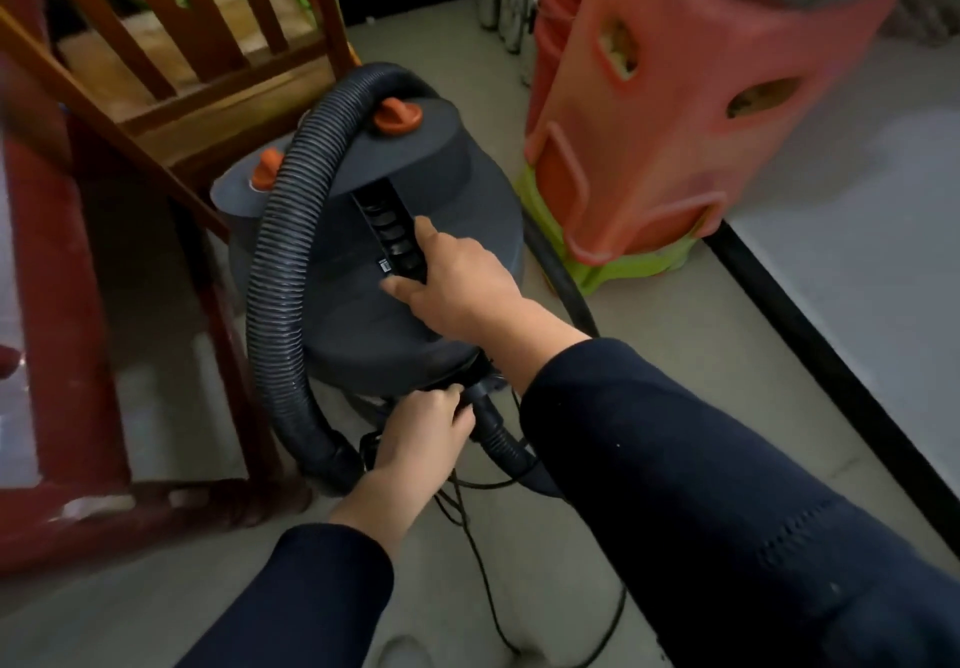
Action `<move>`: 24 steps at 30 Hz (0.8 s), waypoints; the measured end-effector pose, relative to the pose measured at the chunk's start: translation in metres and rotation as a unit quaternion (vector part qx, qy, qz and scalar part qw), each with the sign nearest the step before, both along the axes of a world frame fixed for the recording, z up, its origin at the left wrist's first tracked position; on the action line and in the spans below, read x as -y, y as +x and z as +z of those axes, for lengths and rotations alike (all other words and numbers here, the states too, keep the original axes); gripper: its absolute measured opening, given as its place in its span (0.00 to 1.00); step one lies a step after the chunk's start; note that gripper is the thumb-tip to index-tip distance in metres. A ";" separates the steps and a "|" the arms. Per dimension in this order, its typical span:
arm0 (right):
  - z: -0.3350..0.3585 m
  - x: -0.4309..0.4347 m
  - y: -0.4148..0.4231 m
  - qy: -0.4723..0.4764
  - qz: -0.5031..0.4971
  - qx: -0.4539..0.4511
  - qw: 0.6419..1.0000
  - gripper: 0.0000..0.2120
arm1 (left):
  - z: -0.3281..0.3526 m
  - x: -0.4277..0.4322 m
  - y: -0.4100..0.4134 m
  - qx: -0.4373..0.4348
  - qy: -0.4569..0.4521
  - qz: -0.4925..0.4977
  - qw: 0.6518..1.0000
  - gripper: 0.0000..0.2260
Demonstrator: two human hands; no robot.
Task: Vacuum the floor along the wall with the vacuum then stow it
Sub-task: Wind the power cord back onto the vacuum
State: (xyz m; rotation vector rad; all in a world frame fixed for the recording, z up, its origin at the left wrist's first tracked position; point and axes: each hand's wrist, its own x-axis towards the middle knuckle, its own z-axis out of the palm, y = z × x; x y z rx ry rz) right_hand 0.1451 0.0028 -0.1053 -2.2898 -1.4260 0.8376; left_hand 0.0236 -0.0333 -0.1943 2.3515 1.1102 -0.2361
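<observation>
Between the wooden chair on one side and the stacked orange stools on the other, the vacuum sits on the floor, a squat dark canister just ahead of the person. Its carry handle runs as a ridge from the top of the body down toward the person, so its long axis points roughly away from them, tilted a little left. The right hand is the nearer one to it, fingers wrapped around the handle's near end. Lower down, the left hand is closed on the hose fitting at the canister's near face. The ribbed hose loops from there around the left flank and over the top. A thin cord trails loose on the floor toward the person. By my reckoning, any lift has to go straight up along that handle, minding the cord.
</observation>
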 end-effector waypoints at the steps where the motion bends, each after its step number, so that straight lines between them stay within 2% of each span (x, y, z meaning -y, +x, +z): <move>1: 0.000 -0.006 0.001 -0.003 0.005 0.002 1.000 0.33 | -0.001 -0.006 0.001 0.002 -0.003 0.003 1.000 0.11; 6: 0.001 -0.033 0.006 -0.006 0.006 -0.001 1.000 0.34 | -0.006 -0.032 0.003 0.033 -0.022 0.014 0.999 0.12; 15: 0.002 -0.076 0.010 -0.003 -0.008 -0.026 1.000 0.30 | -0.002 -0.079 0.010 0.011 -0.019 0.006 1.000 0.11; 19: -0.001 -0.089 0.010 0.002 -0.009 -0.021 1.000 0.26 | -0.002 -0.089 0.008 0.044 -0.027 0.011 0.999 0.10; 24: -0.002 -0.097 0.003 0.000 -0.021 -0.011 1.000 0.30 | -0.007 -0.096 0.001 0.054 -0.030 0.025 0.998 0.09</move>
